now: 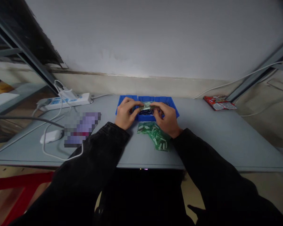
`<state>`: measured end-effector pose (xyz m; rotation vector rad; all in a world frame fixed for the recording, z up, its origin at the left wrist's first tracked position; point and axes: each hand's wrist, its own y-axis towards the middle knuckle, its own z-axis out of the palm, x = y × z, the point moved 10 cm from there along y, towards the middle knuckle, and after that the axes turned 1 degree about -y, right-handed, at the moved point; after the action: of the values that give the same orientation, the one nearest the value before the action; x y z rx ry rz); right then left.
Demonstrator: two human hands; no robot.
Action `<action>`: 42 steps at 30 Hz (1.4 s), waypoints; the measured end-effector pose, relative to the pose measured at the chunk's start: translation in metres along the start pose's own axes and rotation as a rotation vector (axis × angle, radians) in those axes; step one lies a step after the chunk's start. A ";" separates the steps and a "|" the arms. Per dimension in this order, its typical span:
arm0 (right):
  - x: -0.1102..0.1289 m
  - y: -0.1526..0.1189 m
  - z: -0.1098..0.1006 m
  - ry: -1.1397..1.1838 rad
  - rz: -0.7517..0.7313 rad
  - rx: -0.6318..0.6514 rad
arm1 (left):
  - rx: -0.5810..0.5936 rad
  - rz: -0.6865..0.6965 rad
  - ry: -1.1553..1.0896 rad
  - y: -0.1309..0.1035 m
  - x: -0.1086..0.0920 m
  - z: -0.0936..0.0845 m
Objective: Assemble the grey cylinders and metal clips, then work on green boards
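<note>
My left hand (126, 113) and my right hand (167, 118) pinch the two ends of a small plastic bag (147, 106) between thumbs and fingers. It is stretched level above the middle blue bin (145, 118), where small dark pieces lie. Beside that bin stand a left blue bin (128, 97) and a right blue bin (172, 103), both partly hidden by my hands. Just in front of the bins, green plastic bags (157, 138) lie on the table, with small silvery cylinder-shaped pieces showing through.
On the grey table (207, 141), a white power strip (81, 99) with cables sits back left. A blurred-out phone-like item (83, 128) and a white earbud case (52, 136) lie left. At the far right is a red packet (218, 103). A red stool (28, 188) stands below left.
</note>
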<state>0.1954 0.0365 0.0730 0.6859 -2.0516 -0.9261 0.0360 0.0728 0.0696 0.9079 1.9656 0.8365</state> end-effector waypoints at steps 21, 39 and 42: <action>-0.003 -0.001 0.003 -0.020 0.004 0.029 | 0.012 -0.013 -0.005 0.000 0.002 0.002; -0.003 0.000 0.002 -0.031 0.017 0.021 | 0.029 -0.028 -0.007 0.000 0.001 0.003; -0.002 0.000 0.003 -0.004 0.018 0.018 | 0.031 -0.017 -0.004 0.000 -0.001 0.003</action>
<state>0.1942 0.0395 0.0711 0.6747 -2.0687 -0.8997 0.0386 0.0731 0.0690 0.9083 1.9851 0.7964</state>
